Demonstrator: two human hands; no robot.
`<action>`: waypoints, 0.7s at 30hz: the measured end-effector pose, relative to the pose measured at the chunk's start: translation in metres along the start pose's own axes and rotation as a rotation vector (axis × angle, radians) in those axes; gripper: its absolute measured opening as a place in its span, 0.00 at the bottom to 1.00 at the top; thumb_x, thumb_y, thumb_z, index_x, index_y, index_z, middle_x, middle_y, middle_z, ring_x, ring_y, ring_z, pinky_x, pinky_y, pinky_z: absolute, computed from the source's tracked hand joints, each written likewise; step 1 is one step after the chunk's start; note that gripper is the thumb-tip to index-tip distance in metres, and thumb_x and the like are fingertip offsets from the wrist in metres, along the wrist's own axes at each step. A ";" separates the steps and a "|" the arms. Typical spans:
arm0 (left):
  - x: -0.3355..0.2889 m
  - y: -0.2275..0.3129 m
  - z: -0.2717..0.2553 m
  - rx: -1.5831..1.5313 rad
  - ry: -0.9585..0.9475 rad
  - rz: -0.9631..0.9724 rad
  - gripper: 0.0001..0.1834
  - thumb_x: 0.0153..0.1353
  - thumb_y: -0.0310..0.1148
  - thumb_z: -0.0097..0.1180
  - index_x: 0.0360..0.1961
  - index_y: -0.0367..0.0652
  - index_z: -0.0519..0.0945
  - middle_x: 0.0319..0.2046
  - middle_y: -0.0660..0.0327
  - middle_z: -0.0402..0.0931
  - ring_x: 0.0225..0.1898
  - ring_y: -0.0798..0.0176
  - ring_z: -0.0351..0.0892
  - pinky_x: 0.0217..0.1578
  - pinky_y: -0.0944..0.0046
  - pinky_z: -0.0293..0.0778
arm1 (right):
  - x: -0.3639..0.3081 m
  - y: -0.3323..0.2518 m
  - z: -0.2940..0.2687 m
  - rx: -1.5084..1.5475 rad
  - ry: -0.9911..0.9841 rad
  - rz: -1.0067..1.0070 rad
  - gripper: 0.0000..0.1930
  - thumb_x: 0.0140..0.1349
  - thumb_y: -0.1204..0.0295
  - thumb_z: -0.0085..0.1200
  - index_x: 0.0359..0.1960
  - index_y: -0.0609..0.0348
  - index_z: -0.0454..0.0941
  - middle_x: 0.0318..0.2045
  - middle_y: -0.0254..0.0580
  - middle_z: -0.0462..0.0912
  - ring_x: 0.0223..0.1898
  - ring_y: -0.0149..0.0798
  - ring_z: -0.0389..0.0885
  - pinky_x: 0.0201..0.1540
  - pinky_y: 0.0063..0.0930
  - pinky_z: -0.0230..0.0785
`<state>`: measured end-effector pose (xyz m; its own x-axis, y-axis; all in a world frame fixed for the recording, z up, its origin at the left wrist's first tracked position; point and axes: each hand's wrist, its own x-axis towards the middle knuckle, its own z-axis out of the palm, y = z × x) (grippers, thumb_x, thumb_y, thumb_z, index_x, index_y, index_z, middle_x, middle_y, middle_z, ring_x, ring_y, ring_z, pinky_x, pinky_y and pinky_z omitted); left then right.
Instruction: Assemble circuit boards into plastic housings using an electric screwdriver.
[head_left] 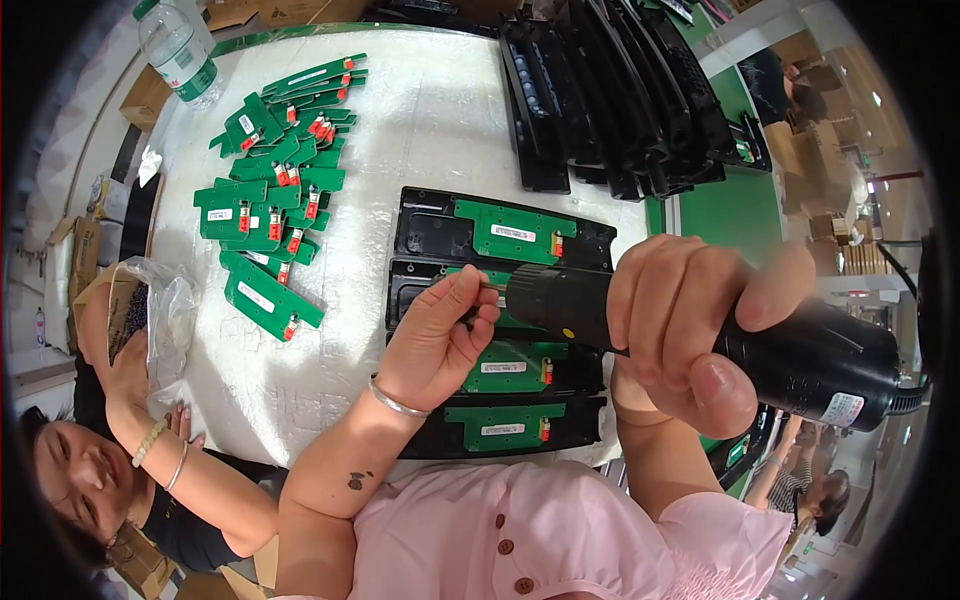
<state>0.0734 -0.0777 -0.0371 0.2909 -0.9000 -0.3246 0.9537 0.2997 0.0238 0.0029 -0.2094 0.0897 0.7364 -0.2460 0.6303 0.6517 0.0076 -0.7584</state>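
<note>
My right hand [685,320] is wrapped round a black electric screwdriver [830,360], held nearly level with its nose toward the left. At that nose my left hand [435,335] is closed in a pinch by the metal bit [499,292]; what lies between the fingertips is too small to make out. Beneath both hands, several black plastic housings [420,228] lie in a column on the white-covered table. Each shows a green circuit board [505,232] with a white label and a red-and-white part at one end. My hands and the screwdriver partly hide the second housing.
Loose green circuit boards [262,292] are piled on the table's left side. More black housings [610,100] stand stacked at the back right. A plastic bottle [182,58] is at the far left corner. At the left, a co-worker's hand reaches by a clear plastic bag [172,330].
</note>
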 end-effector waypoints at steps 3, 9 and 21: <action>0.003 0.003 -0.010 0.054 -0.079 -0.030 0.08 0.61 0.34 0.51 0.34 0.39 0.76 0.28 0.63 0.75 0.29 0.72 0.75 0.27 0.79 0.74 | -0.001 -0.001 0.001 -0.005 0.001 0.015 0.15 0.48 0.76 0.50 0.37 0.50 0.61 0.12 0.23 0.65 0.12 0.24 0.65 0.19 0.19 0.62; -0.003 -0.004 0.007 0.167 -0.083 0.000 0.22 0.64 0.43 0.44 0.47 0.32 0.70 0.42 0.53 0.73 0.46 0.61 0.72 0.50 0.65 0.68 | 0.010 0.033 -0.011 -0.139 0.203 -0.039 0.13 0.49 0.74 0.45 0.39 0.56 0.62 0.13 0.32 0.62 0.13 0.27 0.56 0.22 0.25 0.56; -0.002 -0.002 0.007 0.422 -0.020 -0.018 0.09 0.65 0.33 0.43 0.36 0.38 0.72 0.36 0.55 0.75 0.39 0.62 0.77 0.41 0.70 0.74 | 0.028 0.080 -0.046 -0.270 0.407 0.193 0.11 0.45 0.81 0.47 0.34 0.64 0.66 0.16 0.36 0.67 0.14 0.30 0.64 0.21 0.26 0.62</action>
<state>0.0710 -0.0785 -0.0299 0.2710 -0.9112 -0.3104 0.9049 0.1312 0.4048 0.0681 -0.2600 0.0391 0.6732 -0.6217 0.4003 0.4014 -0.1473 -0.9040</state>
